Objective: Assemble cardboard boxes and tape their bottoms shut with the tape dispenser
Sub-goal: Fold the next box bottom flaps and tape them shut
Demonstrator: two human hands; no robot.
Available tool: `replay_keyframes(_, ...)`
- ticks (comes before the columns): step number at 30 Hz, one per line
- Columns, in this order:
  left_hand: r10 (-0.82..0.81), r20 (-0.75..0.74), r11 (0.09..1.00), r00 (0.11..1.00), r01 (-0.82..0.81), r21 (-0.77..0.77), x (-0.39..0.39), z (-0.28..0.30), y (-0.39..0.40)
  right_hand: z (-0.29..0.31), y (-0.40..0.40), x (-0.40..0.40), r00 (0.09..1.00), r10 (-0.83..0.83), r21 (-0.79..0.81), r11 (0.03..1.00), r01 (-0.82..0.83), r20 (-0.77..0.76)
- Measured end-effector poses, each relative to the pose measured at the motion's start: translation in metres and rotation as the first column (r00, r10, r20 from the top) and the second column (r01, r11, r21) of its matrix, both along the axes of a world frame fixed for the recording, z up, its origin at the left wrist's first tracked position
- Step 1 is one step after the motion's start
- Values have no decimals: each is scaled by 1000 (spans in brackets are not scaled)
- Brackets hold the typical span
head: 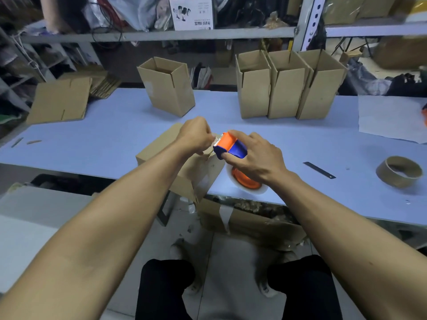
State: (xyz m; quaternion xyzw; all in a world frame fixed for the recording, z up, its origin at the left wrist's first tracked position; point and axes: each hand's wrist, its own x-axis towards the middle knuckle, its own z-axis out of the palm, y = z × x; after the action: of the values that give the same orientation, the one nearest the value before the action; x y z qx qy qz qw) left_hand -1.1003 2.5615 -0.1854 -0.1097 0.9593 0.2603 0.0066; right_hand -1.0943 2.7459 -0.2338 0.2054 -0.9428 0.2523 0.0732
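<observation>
A cardboard box [159, 146] lies on its side at the near edge of the blue table [115, 139], its taped bottom facing me. My right hand [256, 155] grips the orange and blue tape dispenser [231, 145] just right of the box, with the clear tape roll [246, 181] hanging below it. My left hand [195, 135] sits over the box's top edge, fingers curled, pinching the tape end at the dispenser's mouth. Part of the box is hidden behind my left forearm.
Several assembled boxes stand open at the back: one [167, 85] at centre, three [288, 84] in a row to the right. Flat box blanks [60, 100] lie at far left. An empty tape core [399, 172], a dark blade [320, 170] and a paper sheet [390, 116] lie at right.
</observation>
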Motion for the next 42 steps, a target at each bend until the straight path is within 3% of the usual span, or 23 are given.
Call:
replay_keyframes(7,11,-29,995,1000,-13,-95,-8,-21,-9,-4,-1,-1,1000,9,73,997,-9,8)
replay_keyframes(12,65,-30,997,997,-66,-44,-9,-25,-29,-13,6,-6,998,22,118,993,-29,63)
replay_keyframes(20,-19,-28,999,999,20,31,-12,-27,-43,-19,17,-9,997,32,164,986,-43,69)
replay_keyframes(29,-48,-15,975,999,43,-219,-12,-48,-46,-23,22,-9,998,30,195,980,-40,51)
replay_keyframes(36,-42,-116,891,992,-15,-454,0,-57,-26,-24,25,-6,999,14,165,986,-23,53)
replay_keyframes(39,-1,-169,891,986,-76,-448,4,-63,-21,-24,24,-4,998,10,164,986,-19,55)
replay_keyframes(42,139,-165,918,976,-190,-349,8,-60,-17,-24,25,-2,998,3,158,987,-13,65)
